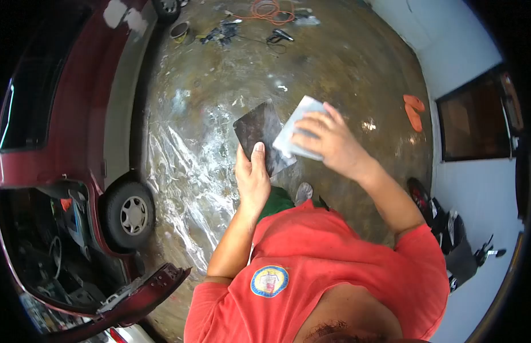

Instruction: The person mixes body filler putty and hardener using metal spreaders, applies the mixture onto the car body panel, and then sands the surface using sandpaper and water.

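My left hand [253, 178] grips a dark, flat rectangular plate [257, 127] by its lower edge, with the thumb lying on its face. Pale grey smears show on the plate's right side. In my right hand [334, 143] is a light grey-white flat rectangular piece [297, 123], its fingers spread across the face and slightly blurred. The pale piece is tilted beside the plate's right edge and overlaps its lower right part in view; whether the two touch is hard to tell.
A dark red vehicle [77, 108] stands at left, its wheel [132, 215] near my side. Plastic sheeting [188, 166] covers some floor. Ahead lie a bucket [180, 32], a black power tool [280, 36] and an orange hose [271, 10]. Orange slippers [413, 112] lie at right.
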The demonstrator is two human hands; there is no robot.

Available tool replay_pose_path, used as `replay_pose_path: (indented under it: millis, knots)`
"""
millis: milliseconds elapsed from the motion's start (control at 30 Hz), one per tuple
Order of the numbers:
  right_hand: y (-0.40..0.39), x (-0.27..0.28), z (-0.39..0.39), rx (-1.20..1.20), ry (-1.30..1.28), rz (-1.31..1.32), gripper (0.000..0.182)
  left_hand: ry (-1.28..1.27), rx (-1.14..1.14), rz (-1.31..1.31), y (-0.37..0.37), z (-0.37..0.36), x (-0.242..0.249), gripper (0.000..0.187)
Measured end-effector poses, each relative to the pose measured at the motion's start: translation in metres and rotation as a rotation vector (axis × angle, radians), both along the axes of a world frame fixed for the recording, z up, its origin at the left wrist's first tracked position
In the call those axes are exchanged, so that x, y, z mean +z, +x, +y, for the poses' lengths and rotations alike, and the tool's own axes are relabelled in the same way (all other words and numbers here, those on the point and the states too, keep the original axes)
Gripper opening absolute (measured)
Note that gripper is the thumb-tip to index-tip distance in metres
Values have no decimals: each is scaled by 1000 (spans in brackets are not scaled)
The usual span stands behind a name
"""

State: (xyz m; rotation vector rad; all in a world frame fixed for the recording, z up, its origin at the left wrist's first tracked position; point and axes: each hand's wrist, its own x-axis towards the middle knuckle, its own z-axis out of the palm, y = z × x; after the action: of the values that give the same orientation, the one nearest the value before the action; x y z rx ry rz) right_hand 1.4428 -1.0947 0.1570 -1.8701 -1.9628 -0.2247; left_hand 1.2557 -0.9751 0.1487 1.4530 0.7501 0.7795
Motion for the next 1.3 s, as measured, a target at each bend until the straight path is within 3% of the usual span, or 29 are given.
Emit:
replay_pose_path:
  millis: [233,367,433,500,567,600,733,833,900,933,1033,1167,1200,1300]
  knots:
    - [-2,-22,61,246,-78,89,37,47,231,10,38,71,-28,28]
    - [35,-12,116,325,-209,131,48,129,372,-156,58,127,-12,29]
    - [50,-6,148,275,-153,257,53,14,349,-244,60,163,-13,30]
    - [53,18,183,373,3,310,53,-61,335,-260,62,196,-6,30]
    - [35,49,215,496,88,315,53,-372,335,-471,68,217,-6,32]
    - [26,53,230,540,88,339,50,-449,369,-428,68,225,7,32]
    - [36,12,283,413,72,346,60,-565,383,-553,66,257,4,33]
    - [81,-13,309,330,-64,293,65,-634,420,-474,59,274,5,34]
    - [112,-10,318,234,-160,105,63,-465,431,-446,57,285,17,35]
    - [112,2,325,202,-82,61,57,-383,434,-433,56,291,20,35]
    - [86,40,349,389,60,-20,48,-218,431,-249,62,316,18,33]
    - [114,50,377,377,30,-49,40,-169,485,-272,68,329,37,31]
    - [113,59,382,381,71,15,39,-15,488,-154,71,330,39,32]
    - [98,53,390,507,15,36,42,123,484,-98,78,338,53,32]
